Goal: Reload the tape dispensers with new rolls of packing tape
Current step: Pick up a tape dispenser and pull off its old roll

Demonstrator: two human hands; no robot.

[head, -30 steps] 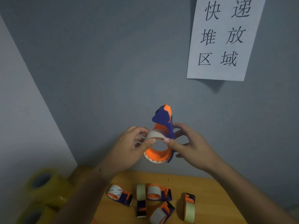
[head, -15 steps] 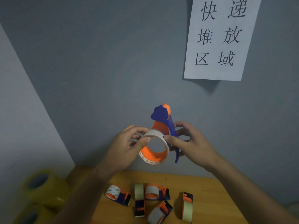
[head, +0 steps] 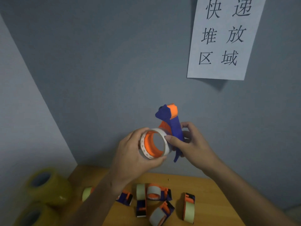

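I hold a blue and orange tape dispenser (head: 174, 126) up in front of the grey wall, well above the table. My right hand (head: 190, 145) grips its blue body, thumb against the roll. A pale tape roll (head: 164, 136) sits around the dispenser's orange hub (head: 150, 143), its open side turned toward me. My left hand (head: 135, 154) wraps round the roll from the left, fingers over its top and thumb under its lower rim.
Several more blue and orange dispensers with pale rolls (head: 154, 192) lie on the wooden table (head: 211, 201) below. Two big yellowish tape rolls (head: 47, 185) stand blurred at the lower left. A paper sign (head: 223, 38) hangs on the wall, upper right.
The dispenser and roll have turned so the hub's open side faces me more. My left hand has shifted from pinching the roll's top to wrapping around it.
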